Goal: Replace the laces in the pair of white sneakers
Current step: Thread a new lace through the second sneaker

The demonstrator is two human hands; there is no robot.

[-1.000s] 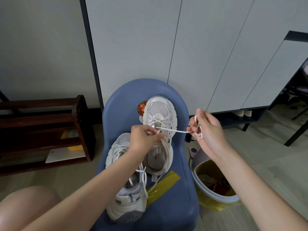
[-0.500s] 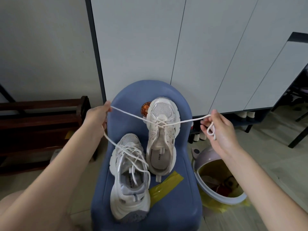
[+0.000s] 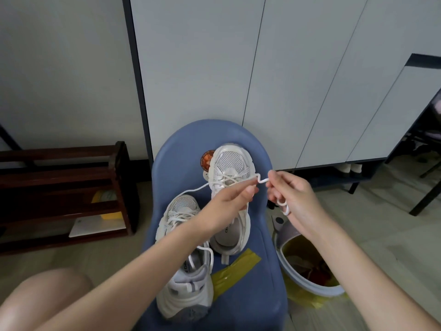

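White lace (image 3: 259, 178) between both hands' fingers (image 3: 250, 191)

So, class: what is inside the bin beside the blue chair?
The bin holds a yellow liner and some red and pale rubbish. The person's right forearm covers its near side, so the rest cannot be seen.

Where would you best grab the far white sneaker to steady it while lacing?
Probably the far sneaker is best gripped round its heel collar, coming from the near side. The heel points toward the person and its opening is bare, while both hands and the lace crowd the eyelets.
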